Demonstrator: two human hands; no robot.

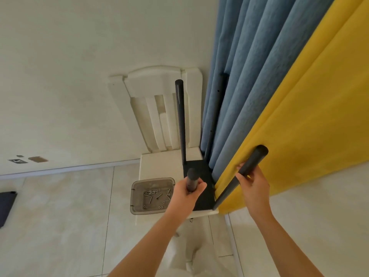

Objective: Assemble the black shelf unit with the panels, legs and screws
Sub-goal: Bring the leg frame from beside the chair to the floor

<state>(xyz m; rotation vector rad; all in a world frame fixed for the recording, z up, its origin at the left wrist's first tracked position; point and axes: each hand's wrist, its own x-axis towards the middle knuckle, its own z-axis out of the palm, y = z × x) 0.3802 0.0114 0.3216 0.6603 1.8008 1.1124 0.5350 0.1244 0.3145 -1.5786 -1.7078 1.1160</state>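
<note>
1. The black panel [196, 166] lies flat on the seat of a white chair [157, 166], with four black legs rising from its corners.
2. The left hand [185, 193] has its grip wrapped round the near-left leg [192, 175] just under its top. The right hand [252, 182] is clasped likewise round the near-right leg [253, 160], which leans outward.
3. The far-left leg [180, 120] stands upright and untouched.
4. Judged step: seating or steadying the two near legs. The next move likely calls for bringing the leaning leg upright, then fixing it with screws [153, 193] from the clear tray [132, 196] beside the panel.
5. Hard to tell: the far-right leg [221, 86] is half buried in the blue curtain [259, 66], and the yellow curtain [319, 116] covers the panel's right edge. Whether any leg is already fastened cannot be seen, since the joints are hidden.
</note>
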